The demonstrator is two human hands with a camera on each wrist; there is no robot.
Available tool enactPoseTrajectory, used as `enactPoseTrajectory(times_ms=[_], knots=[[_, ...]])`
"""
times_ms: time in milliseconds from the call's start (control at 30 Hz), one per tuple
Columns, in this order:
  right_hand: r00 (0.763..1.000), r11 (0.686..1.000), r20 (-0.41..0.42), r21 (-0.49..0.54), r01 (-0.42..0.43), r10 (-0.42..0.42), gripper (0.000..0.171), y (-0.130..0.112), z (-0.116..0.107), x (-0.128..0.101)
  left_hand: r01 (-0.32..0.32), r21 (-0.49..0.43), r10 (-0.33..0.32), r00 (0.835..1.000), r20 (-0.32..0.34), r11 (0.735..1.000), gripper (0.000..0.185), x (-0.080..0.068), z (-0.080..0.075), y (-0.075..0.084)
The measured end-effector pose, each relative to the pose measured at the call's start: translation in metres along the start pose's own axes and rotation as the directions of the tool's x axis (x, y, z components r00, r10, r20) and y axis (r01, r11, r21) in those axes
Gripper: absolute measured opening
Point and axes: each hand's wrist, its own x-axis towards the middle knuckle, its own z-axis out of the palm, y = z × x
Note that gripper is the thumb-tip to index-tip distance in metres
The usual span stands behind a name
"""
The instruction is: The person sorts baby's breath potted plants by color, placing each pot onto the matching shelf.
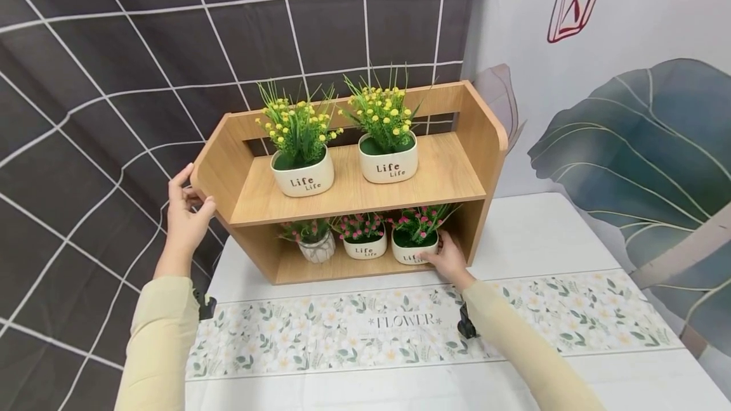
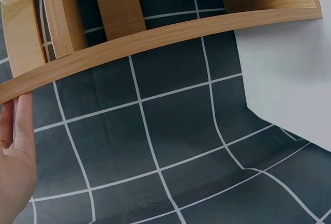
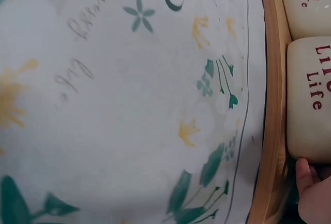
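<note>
On the white bench (image 1: 531, 233), at about twelve o'clock from us, stands the wooden shelf (image 1: 480, 144), with two yellow-flowered pots (image 1: 302, 176) on its upper board and three pink-flowered ones below. Our right hand (image 1: 448, 259) reaches into the lower compartment at its three o'clock end, fingers (image 3: 305, 175) curled against the rightmost pink-flowered pot (image 1: 414, 249); the right wrist view shows a fingertip touching the pot's lower side, just inside the shelf's front edge. Our left hand (image 1: 185, 217) sits at the shelf's nine o'clock side panel, fingers fairly straight and relaxed, resting near or against the wood; we cannot tell whether they truly press it. To handle the pot well, we judge that the left hand should brace the panel firmly, while the right gets thumb and fingers round the pot's body, not its leaves, and keeps it level and clear of the neighbouring pot (image 1: 365, 247) at nine o'clock.
</note>
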Motion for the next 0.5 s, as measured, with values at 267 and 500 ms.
enactPoseTrajectory(times_ms=[267, 500], knots=[[1.000, 1.000, -0.004, -0.024, -0.004, 0.004, 0.081, -0.006, 0.003, 0.009, 0.005, -0.001, -0.005, 1.000, 0.001, 1.000, 0.067, 0.000, 0.000, 0.000], [1.000, 1.000, 0.020, 0.010, -0.022, 0.022, 0.081, -0.007, 0.005, 0.015, 0.006, -0.002, -0.006, 1.000, 0.005, 1.000, 0.067, 0.001, 0.000, 0.000]])
